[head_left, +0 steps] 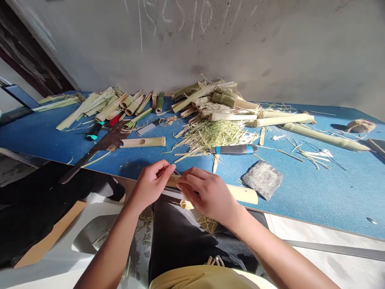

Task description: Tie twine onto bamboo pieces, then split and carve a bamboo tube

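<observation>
Both hands meet close together at the front edge of the blue table, over a length of pale bamboo (245,194). My left hand (152,184) is closed, thumb and forefinger pinched at the bamboo's left end; whatever thin thing sits between the fingertips is too small to name. Just right of it, my right hand (207,192) has its fingers bent together above the same bamboo and hides its middle. What those fingertips grip cannot be made out. A square of grey sandpaper (262,178) lies right of my right hand. Beyond the hands lies a blue-and-grey tool handle (236,149).
Bamboo shavings (218,134) and split bamboo pieces (273,120) are heaped against the wall. A rusty broad blade (110,140) lies at left, its handle past the table edge, beside a notched bamboo piece (144,142). A ball of twine (361,126) sits far right.
</observation>
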Available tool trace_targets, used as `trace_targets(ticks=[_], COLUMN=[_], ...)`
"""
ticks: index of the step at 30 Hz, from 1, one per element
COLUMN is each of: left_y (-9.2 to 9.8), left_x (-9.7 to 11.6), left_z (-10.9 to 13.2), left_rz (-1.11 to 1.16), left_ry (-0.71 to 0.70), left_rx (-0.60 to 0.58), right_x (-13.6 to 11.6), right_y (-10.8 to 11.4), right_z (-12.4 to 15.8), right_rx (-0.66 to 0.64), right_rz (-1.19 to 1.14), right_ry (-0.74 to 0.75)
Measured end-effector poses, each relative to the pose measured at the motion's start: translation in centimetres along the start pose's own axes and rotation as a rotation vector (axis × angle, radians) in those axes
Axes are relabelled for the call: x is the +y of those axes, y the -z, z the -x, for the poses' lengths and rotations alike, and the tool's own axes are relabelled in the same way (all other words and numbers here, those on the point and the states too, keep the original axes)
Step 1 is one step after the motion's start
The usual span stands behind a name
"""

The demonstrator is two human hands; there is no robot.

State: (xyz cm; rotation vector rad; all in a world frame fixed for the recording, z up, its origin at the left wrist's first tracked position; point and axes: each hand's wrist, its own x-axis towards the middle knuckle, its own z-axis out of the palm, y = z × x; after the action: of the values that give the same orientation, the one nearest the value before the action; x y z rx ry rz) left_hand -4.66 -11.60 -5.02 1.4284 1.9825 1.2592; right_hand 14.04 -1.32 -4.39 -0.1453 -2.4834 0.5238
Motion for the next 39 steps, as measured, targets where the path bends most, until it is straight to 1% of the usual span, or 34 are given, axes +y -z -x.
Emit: trace_targets(ticks=[7,11,14,19,21,26,31,36,39], left_y=[0.5,0.1,-0.7,-1.8,-2.0,-1.5,-1.5,-1.7,-1.7], left_x=[0.5,0.9,1.0,0.9,0.8,0.8,1.0,1.0,0.9], left_z=[-0.8,-1.8,-2.2,-2.2,-2.0,-1.6,-1.4,-1.5,-1.6], left_rz=[0.024,0.049,0.077,0.149,0.157,0.145,0.182,0.195,0.19], left_ry=[0.019,-0.012,-0.017,-0.018,-0.018,-0.037,-0.05,-0.083,-0.083], left_rx=[-0.01,-0.016,-0.016,0.038,0.046,0.031,0.026,0.015,0.016], right_x=[0.2,0.1,-0.1,-0.1,-0.1,-0.5,-0.6,-0.4,-0.3], right_y=[-0.6,-0.6,-0.5,-0.5,-0.5,-0.4,-0.5,-0.6,-0.6], right_z=[0.2,0.3,0.2,-0.2,-0.3,-0.6,-0.9,-0.8,-0.7], right_rx=[-0.013,-0.032,-0.018,0.014,0.021,0.015,0.027,0.02,0.022], right_rz=[0.146,0.213,0.155,-0.042,-0.086,-0.083,-0.074,-0.065,-0.045], right_ry=[0.002,0.013,-0.014,-0.226,-0.281,-0.314,-0.408,-0.357,-0.357])
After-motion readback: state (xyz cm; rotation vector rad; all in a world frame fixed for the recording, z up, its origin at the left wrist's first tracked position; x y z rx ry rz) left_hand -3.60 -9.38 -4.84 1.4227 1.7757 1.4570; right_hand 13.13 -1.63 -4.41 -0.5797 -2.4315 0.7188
